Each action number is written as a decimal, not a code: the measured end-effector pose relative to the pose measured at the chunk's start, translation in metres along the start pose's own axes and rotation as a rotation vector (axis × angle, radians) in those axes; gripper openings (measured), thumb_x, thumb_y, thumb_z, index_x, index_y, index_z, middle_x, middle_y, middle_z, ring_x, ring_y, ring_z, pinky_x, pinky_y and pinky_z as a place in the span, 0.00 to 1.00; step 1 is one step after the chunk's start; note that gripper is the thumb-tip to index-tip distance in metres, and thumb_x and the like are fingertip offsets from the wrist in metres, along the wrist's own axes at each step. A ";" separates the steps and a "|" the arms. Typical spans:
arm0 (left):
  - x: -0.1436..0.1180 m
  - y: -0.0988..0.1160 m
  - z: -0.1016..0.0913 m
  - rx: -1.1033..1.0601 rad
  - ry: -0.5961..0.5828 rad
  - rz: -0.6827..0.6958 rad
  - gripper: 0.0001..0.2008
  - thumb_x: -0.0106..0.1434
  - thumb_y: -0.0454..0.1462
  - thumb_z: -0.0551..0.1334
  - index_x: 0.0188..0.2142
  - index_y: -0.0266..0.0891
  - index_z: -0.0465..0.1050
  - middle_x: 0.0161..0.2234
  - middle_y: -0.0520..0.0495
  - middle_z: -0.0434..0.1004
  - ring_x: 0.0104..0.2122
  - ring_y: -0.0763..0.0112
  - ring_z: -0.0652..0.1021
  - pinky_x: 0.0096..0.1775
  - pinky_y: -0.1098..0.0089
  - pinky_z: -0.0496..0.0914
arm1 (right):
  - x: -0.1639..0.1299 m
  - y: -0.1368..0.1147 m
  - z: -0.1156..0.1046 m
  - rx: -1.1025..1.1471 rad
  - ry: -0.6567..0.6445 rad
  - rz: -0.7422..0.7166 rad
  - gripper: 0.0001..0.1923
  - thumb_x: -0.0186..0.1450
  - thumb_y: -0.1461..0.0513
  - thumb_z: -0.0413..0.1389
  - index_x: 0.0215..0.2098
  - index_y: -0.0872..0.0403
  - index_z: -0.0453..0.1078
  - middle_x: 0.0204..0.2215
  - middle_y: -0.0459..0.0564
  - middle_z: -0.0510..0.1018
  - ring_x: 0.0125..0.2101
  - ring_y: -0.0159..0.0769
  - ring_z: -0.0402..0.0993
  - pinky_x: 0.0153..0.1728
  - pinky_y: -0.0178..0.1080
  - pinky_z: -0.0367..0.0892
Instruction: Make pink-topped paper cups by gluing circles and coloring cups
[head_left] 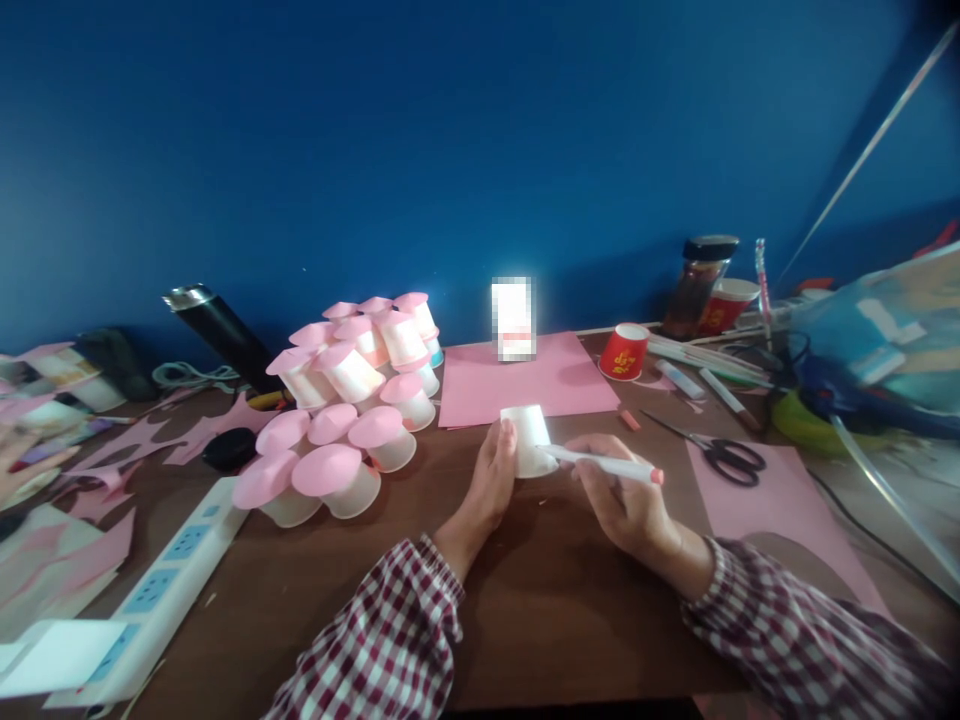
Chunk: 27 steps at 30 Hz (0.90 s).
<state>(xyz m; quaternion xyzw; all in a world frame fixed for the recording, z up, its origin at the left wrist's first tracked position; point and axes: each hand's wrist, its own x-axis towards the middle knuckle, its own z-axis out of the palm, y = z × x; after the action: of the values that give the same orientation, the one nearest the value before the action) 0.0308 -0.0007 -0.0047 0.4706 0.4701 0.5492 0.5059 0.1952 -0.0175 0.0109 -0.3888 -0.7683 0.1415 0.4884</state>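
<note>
just before the pink sheet (525, 385), my left hand (491, 480) clamps the white cup (529, 440); my right hand (622, 495) is clamped on the pen (600, 463), whose tip could slip off the curved wall.

Hardly anything here can be read. The red paper cup (624, 352) lying on its side by the pink sheet carries yellow printed characters, but they are too small and blurred to make out. A second red cup (724, 305) next to the dark jar (697, 285) shows a similar yellow mark, equally unreadable. The small white card (513, 318) standing against the blue wall is pixelated, so whatever is printed on it cannot be told. No number, brand or sign shows clearly anywhere else.
</note>
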 end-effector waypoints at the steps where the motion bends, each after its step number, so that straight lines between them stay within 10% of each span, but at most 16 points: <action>1: 0.000 0.001 0.000 0.033 0.003 0.032 0.23 0.63 0.52 0.51 0.40 0.35 0.71 0.41 0.41 0.75 0.42 0.62 0.74 0.46 0.66 0.67 | 0.000 0.000 0.000 0.001 -0.002 -0.003 0.06 0.68 0.62 0.48 0.41 0.53 0.65 0.30 0.48 0.75 0.28 0.32 0.73 0.29 0.34 0.68; 27: 0.002 0.005 0.004 0.154 0.033 0.094 0.21 0.65 0.50 0.49 0.38 0.36 0.70 0.36 0.44 0.73 0.36 0.66 0.72 0.38 0.70 0.67 | 0.001 0.003 0.001 0.028 -0.006 0.018 0.07 0.67 0.61 0.48 0.40 0.53 0.65 0.30 0.50 0.75 0.27 0.34 0.72 0.27 0.36 0.68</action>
<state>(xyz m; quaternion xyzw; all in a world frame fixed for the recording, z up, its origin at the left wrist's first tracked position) 0.0340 0.0008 0.0004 0.5203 0.4966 0.5424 0.4341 0.1957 -0.0145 0.0096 -0.3885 -0.7640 0.1579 0.4903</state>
